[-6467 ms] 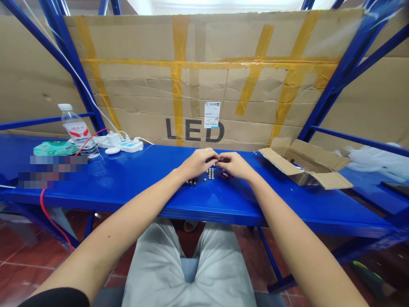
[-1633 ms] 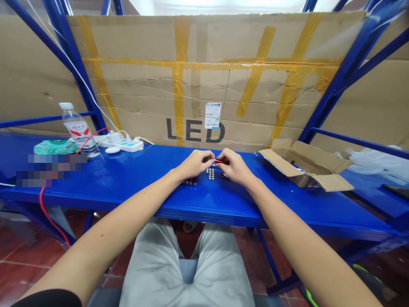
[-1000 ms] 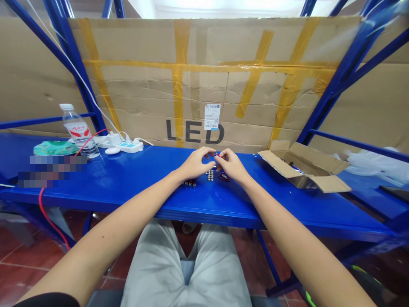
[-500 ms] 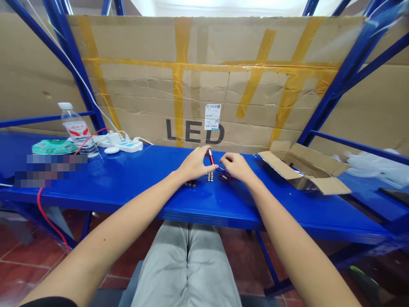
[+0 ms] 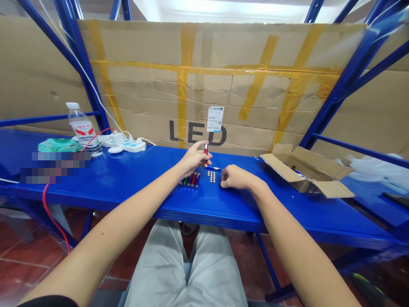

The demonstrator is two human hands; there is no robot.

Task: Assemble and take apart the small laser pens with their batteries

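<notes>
My left hand (image 5: 193,157) is closed on a small red tube (image 5: 206,148) and holds it upright above the blue table (image 5: 134,179). Just below it a row of small coloured tubes (image 5: 190,180) lies side by side. To their right sits a cluster of small silver button cells (image 5: 211,176), and a blue tube (image 5: 213,169) lies behind them. My right hand (image 5: 232,178) rests on the table beside the cells, its fingers curled; what they hold, if anything, is hidden.
An open cardboard box (image 5: 306,170) lies to the right. At the back left stand a water bottle (image 5: 82,129), a white power strip (image 5: 126,146) and a green pack (image 5: 57,145). A taped cardboard sheet marked LED (image 5: 198,85) closes off the back, between blue rack struts.
My hands have parted. The left hand has lifted the red tube upright, uncovering the row of tubes. The right hand has dropped to the table beside the button cells.
</notes>
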